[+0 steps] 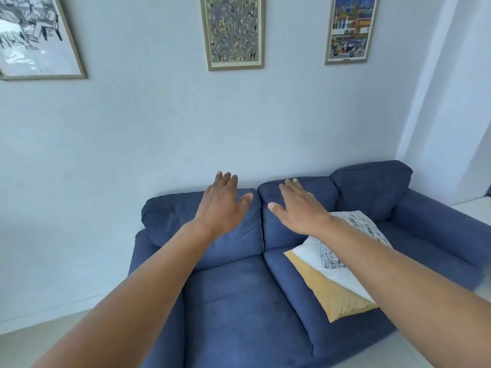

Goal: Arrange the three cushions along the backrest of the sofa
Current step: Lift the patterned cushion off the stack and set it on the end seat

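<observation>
Cushions lie stacked on the middle seat of the blue sofa [239,301]: a yellow cushion [329,296] lowest, a white cushion [332,272] on it, a patterned cushion [364,227] on top, partly hidden by the right forearm. None leans on the backrest [305,197]. Both arms reach forward. The left hand [220,205] and right hand [300,208] hover flat before the backrest, each grip open and holding nothing. On the wall [159,128] hang three framed prints [232,33]; any writing on them is unreadable.

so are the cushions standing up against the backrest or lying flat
Lying flat: the cushions sit stacked on the sofa seat, yellow beneath white and patterned ones.
</observation>
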`<state>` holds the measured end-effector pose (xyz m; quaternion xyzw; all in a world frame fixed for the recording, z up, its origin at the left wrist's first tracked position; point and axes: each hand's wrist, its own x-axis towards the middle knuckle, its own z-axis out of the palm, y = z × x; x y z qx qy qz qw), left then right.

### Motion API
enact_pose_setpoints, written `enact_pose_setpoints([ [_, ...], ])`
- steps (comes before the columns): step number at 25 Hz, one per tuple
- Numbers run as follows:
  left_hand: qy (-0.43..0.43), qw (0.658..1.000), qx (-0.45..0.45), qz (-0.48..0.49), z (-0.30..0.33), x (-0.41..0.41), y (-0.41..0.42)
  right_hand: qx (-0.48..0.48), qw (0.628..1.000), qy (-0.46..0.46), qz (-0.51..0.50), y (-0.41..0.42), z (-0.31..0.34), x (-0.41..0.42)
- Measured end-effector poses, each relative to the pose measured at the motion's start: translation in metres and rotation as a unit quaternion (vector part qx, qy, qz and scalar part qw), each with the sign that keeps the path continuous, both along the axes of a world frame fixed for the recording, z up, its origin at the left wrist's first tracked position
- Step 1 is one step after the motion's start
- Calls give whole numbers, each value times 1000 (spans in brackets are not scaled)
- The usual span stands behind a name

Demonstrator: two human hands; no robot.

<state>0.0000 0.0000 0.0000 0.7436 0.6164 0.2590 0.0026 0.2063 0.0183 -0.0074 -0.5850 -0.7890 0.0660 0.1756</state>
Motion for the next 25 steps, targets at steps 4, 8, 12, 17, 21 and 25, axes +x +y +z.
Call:
enact_pose_setpoints([
  [4, 8, 999, -41, -22, -13, 61, 24, -22, 999, 6, -25, 16, -17, 64],
  [8, -7, 998, -49, -45, -25, 128, 52, -25, 999, -8, -43, 42, -35, 134],
  [12, 8, 995, -71, -62, -50, 187, 79, -37, 998, -4, -58, 62, -56, 197],
  [17, 10, 993, -103, -65, -80, 245, 98, -59, 996, -17, -60, 79, -84, 260],
  [21, 14, 986, -151, -68, -104, 275, 112, -85, 994, -23, -68, 90, -108, 294],
  [25, 23, 978, -188, -88, -124, 287, 140, -120, 989, -20, -83, 107, -131, 307],
])
